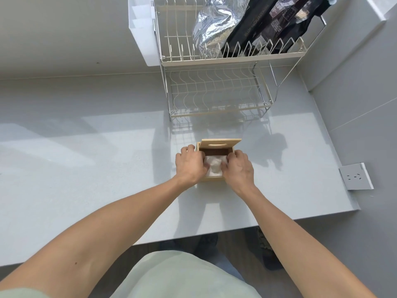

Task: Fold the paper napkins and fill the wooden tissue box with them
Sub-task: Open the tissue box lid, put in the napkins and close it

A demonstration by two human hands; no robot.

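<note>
A small wooden tissue box (211, 179) stands on the grey counter, its top open. Its wooden lid (221, 144), with an oval slot, is slid back over the far edge. White paper napkins (214, 165) lie bunched inside the box. My left hand (190, 165) rests on the box's left side with fingers curled over the napkins. My right hand (239, 167) covers the right side, fingers pressing on the same napkins. Both hands hide the box's side walls.
A two-tier wire dish rack (219, 91) stands just behind the box, holding a foil bag (214, 24) and a black bag (268, 24) on top. A white holder (142, 33) hangs on its left. A wall socket (355, 176) sits at right, near the counter edge (236, 227).
</note>
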